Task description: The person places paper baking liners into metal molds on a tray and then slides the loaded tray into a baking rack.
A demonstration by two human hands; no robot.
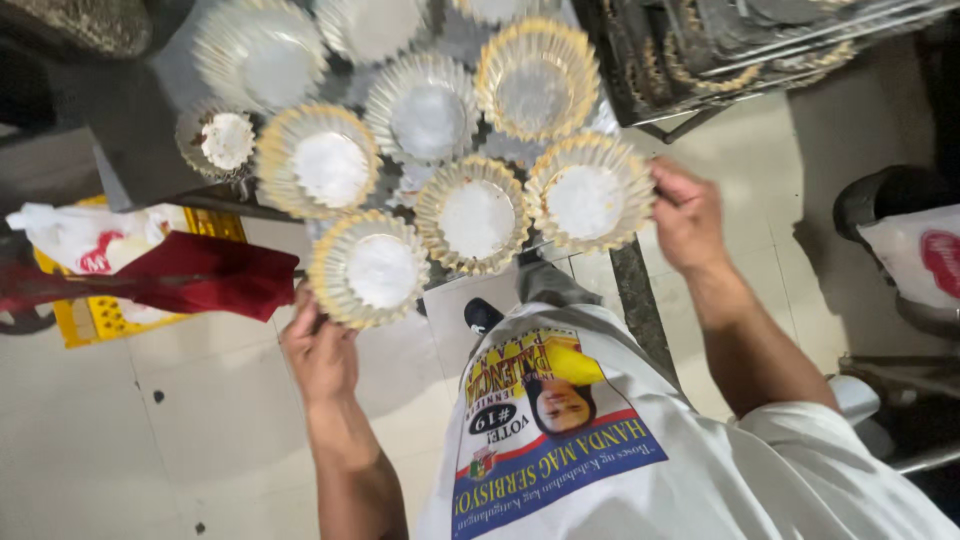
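Note:
Several round fluted metal baking moulds with white paper liners lie packed together on a flat metal tray (455, 40). My left hand (320, 345) grips the near rim of the nearest mould (368, 270), which overhangs the tray's front left corner. My right hand (688, 215) pinches the right rim of another fluted mould (590, 195) at the tray's near right corner. Between them sits a third lined mould (473, 213). I look down over my white printed shirt.
A rack of dark stacked trays (740, 50) stands at the upper right. A dark red cloth (205, 272) and a white plastic bag (85, 235) lie over a yellow crate (95, 315) at left. Pale tiled floor (190, 430) runs below. A bagged bin (915, 250) stands at right.

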